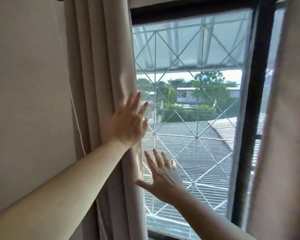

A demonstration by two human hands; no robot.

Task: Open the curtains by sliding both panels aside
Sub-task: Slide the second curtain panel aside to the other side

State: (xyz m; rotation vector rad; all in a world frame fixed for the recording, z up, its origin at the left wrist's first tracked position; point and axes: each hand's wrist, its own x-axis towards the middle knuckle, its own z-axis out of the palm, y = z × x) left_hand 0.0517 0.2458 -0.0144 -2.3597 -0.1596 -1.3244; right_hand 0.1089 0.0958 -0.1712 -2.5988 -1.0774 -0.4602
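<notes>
The person's flat, open left hand [128, 123] presses the gathered beige fabric curtain panel [97, 84] aside, the empty spread right hand [163, 177] beside it; the panel at the right edge [284, 135] likely needs sliding next.

A plain pale wall [24, 84] stood left of a dark-framed window [249, 101] with a white diamond grille [197, 135]. Daylight showed corrugated roofs [189, 153], trees, and possibly an awning above.
</notes>
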